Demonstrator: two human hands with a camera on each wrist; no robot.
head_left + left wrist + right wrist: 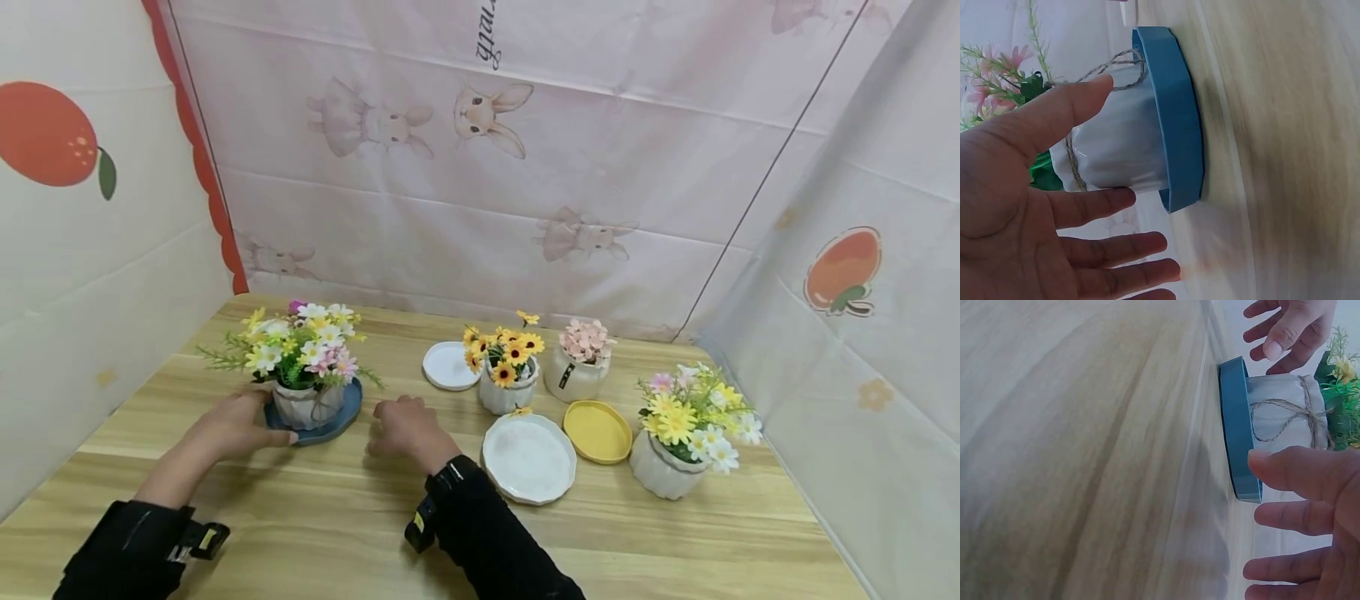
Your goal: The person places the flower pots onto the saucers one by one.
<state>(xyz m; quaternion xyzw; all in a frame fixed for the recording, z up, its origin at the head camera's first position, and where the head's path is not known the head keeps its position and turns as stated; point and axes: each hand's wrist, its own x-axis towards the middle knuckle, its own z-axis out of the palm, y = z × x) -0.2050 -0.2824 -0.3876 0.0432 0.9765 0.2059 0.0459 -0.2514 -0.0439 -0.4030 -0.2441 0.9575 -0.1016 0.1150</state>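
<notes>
A white flowerpot [306, 408] with twine round it and white, yellow and pink flowers [311, 342] stands upright in a blue saucer [350, 410] at the left of the table. My left hand [234, 427] is at the pot's left side, thumb and fingers extended and spread. In the left wrist view the pot [1124, 128] lies behind the thumb and index finger; contact is hard to tell. My right hand [408, 429] is to the right of the blue saucer, apart from the pot. The right wrist view shows its fingers extended beside the saucer [1238, 428], holding nothing.
A small white saucer [450, 365], a pot of orange-yellow flowers [507, 387] and a white jar of pink flowers [577, 377] stand at the back. Nearer are a larger white saucer [529, 458], a yellow saucer [597, 432] and another flowerpot [666, 468] at right.
</notes>
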